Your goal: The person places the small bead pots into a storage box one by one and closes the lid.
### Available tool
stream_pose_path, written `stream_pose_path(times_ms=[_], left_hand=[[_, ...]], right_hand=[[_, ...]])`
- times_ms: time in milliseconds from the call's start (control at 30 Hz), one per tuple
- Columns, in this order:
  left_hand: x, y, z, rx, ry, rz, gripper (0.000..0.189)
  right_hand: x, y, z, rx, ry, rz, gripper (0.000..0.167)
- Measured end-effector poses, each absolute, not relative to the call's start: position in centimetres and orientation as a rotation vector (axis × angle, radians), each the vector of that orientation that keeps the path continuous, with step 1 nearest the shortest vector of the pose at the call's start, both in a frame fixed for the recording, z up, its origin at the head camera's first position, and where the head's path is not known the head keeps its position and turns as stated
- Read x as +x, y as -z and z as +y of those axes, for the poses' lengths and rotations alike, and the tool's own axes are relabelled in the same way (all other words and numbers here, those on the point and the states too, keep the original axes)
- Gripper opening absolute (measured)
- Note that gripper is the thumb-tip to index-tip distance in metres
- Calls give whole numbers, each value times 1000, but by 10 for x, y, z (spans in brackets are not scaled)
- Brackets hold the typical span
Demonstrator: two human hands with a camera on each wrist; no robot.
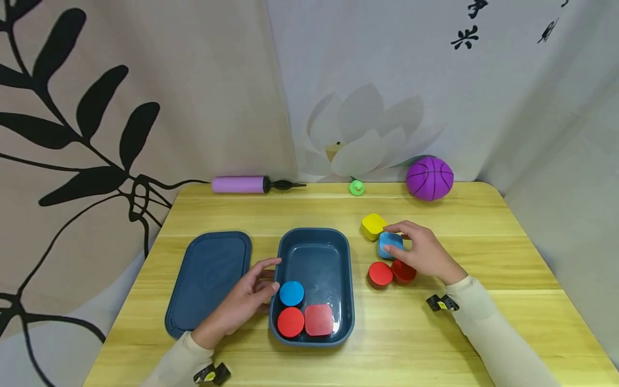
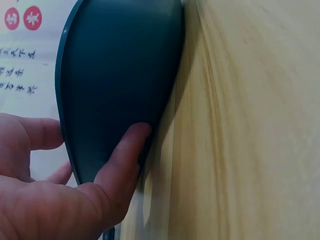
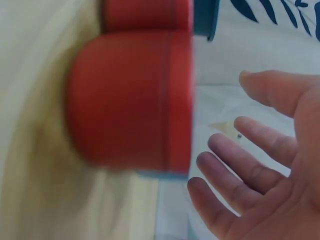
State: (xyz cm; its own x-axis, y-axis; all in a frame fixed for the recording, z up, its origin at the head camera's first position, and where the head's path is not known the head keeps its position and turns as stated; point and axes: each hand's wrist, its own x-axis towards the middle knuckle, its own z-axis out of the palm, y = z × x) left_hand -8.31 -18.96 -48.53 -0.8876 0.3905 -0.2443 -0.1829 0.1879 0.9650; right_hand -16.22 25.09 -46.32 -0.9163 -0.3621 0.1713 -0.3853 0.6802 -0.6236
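Observation:
My left hand (image 1: 246, 298) is at the left side of a dark blue rectangular box (image 1: 351, 301), touching its rim and outer wall (image 2: 115, 75) with fingers and thumb. Inside the box lie a round blue piece (image 1: 292, 293), a round red piece (image 1: 290, 322) and a square red piece (image 1: 318, 320). My right hand (image 1: 425, 252) is over a small blue square piece (image 1: 390, 242), thumb and fingers spread apart above it. Beside that piece are a yellow piece (image 1: 373, 226) and two red round pieces (image 1: 380, 274), one partly under the hand. The right wrist view shows a red piece (image 3: 130, 100) up close.
Left of the box lies a dark blue lid (image 1: 213, 274). Along the back edge of the wooden table (image 1: 435, 344) sit a purple hand pump (image 1: 239, 184), a small green toy (image 1: 357, 187) and a purple ball (image 1: 430, 178). Printed curtains (image 1: 217, 80) hang behind.

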Motion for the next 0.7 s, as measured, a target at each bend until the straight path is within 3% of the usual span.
stream_pose_path(times_ms=[700], left_hand=[[-84, 485, -191, 203, -1765, 2013, 59]], right_hand=[[-166, 483, 264, 540, -1193, -2950, 53]])
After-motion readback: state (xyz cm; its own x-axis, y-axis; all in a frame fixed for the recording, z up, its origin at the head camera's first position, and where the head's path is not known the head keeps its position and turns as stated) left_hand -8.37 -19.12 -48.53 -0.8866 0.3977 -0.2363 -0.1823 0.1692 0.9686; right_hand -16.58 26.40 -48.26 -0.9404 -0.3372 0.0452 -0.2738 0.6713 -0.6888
